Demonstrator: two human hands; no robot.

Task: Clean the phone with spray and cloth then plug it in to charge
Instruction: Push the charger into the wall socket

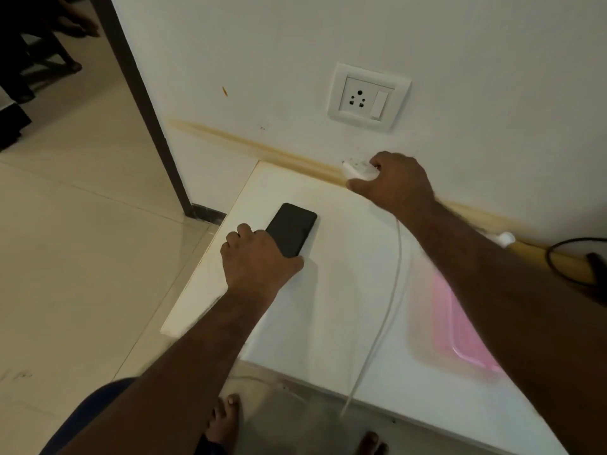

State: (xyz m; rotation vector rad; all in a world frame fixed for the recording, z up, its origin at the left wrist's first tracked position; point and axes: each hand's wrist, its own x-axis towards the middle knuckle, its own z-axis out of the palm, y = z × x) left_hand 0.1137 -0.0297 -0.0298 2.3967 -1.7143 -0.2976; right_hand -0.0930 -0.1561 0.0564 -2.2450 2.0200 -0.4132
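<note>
Your left hand point(259, 257) grips the black phone point(290, 229) flat on the white table point(328, 290). Your right hand point(399, 182), at one o'clock, curls its fingers round the white charger plug point(356, 169), wall socket point(368, 96) above.

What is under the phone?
The phone lies flat on the white table, with nothing else seen beneath it. The left hand grips and covers its near end, so that part is hidden.

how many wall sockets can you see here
1: a white wall socket with a switch, on the wall above the right hand holding the charger. Others may lie outside the view.
</note>
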